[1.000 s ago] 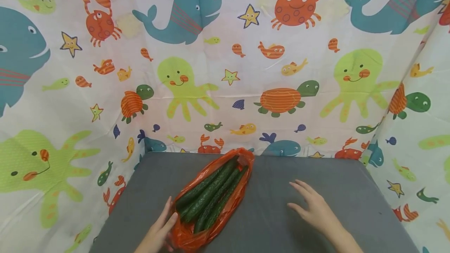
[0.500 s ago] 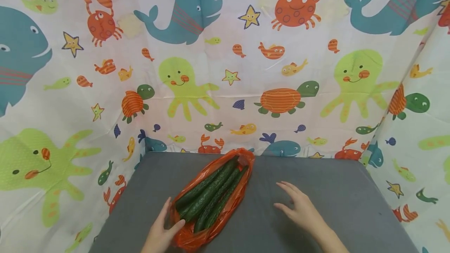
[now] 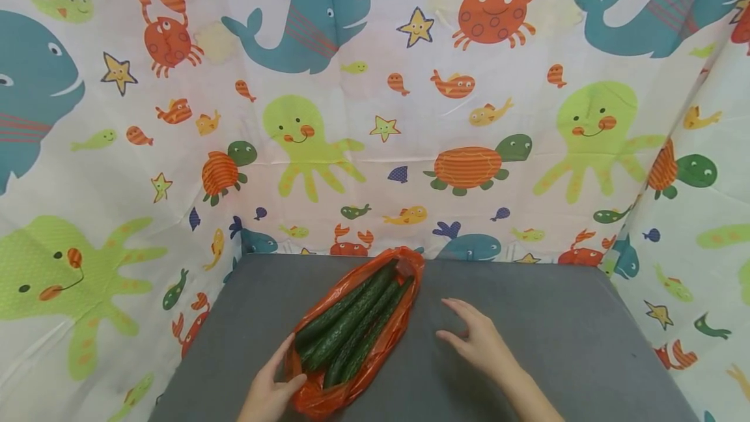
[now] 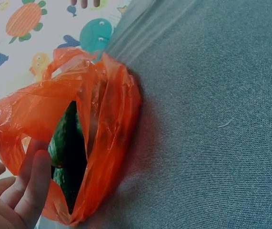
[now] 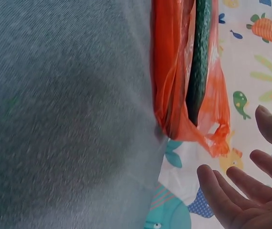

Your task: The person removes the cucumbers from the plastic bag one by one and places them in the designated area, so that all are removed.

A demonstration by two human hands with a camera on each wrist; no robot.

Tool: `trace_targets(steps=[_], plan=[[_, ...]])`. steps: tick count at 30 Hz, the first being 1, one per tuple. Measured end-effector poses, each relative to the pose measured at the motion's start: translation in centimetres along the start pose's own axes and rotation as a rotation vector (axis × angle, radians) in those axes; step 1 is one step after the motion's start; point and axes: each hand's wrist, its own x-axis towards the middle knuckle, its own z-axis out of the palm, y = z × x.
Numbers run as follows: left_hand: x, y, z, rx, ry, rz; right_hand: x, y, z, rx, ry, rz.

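Note:
Several dark green cucumbers (image 3: 346, 337) lie side by side in an open orange plastic bag (image 3: 383, 357) on the grey table. My left hand (image 3: 267, 388) is at the bag's near left end, index finger along its side and thumb at its near rim. In the left wrist view, that hand's fingers (image 4: 36, 179) overlap the bag's mouth (image 4: 102, 138), with cucumbers (image 4: 65, 143) showing inside. To the right of the bag, my right hand (image 3: 477, 344) hovers with loosely spread fingers and holds nothing. The right wrist view shows its fingers (image 5: 212, 191) apart from the bag (image 5: 174, 71).
The grey tabletop (image 3: 562, 331) stretches out on both sides of the bag. A white curtain (image 3: 375, 181) printed with sea animals stands behind the table and along its left and right sides. The bag's far end lies close to the back curtain.
My right hand has moved left toward the bag. The left hand has shifted slightly right, its thumb and index finger spreading wider at the bag's edge. Bag and cucumbers stay in place.

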Motion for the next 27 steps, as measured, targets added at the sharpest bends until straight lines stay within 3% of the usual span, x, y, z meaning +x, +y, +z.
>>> trace_targets(steps=[8,11,17,21,27], plan=[[-0.3,0.3,-0.4,-0.04,-0.015,0.004,0.8,-1.5,1.3,0.048,-0.055,0.04],[-0.4,0.4,-0.3,-0.058,-0.009,-0.021,1.2,-2.1,1.8,0.059,-0.07,0.029],[0.0,0.2,-0.2,-0.072,0.058,-0.026,2.0,-3.0,3.0,0.072,-0.057,-0.004],[0.0,0.3,-0.1,-0.073,0.07,-0.025,2.5,-3.2,3.9,0.051,-0.02,0.0],[-0.2,0.6,0.2,-0.02,0.132,0.029,3.6,-3.5,5.6,0.084,-0.064,0.049]])
